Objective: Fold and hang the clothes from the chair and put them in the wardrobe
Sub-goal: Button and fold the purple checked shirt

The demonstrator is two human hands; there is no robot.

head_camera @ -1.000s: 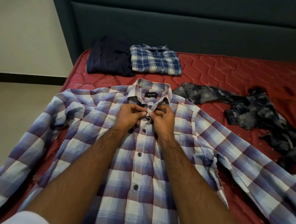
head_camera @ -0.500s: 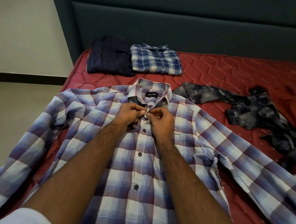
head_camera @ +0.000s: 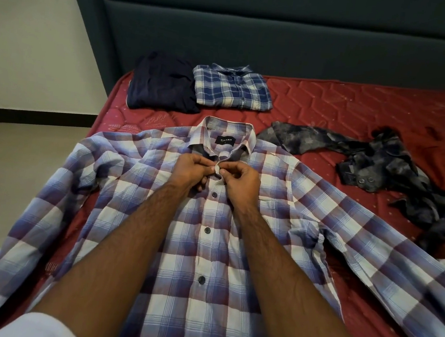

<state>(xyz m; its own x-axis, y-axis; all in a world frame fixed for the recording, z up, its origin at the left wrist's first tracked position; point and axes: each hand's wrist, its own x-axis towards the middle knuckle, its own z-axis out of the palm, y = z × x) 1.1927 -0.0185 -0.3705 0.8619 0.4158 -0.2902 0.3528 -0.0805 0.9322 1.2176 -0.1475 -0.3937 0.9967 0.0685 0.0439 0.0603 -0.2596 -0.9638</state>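
Centrally, a plaid shirt (head_camera: 203,248) lies face up and spread flat on the red mattress (head_camera: 357,108), collar toward the headboard (head_camera: 282,38), with the left hand (head_camera: 191,168) and right hand (head_camera: 240,179) both pinching the placket just below the collar, fingers curled on the fabric. Behind it, near the mattress's far left corner, a folded dark garment (head_camera: 161,83) and a folded blue check shirt (head_camera: 231,90) sit side by side, touching. A crumpled grey shirt (head_camera: 379,167) lies unfolded toward the right edge, just beside the plaid shirt's sleeve; both forearms cover part of the shirt front.
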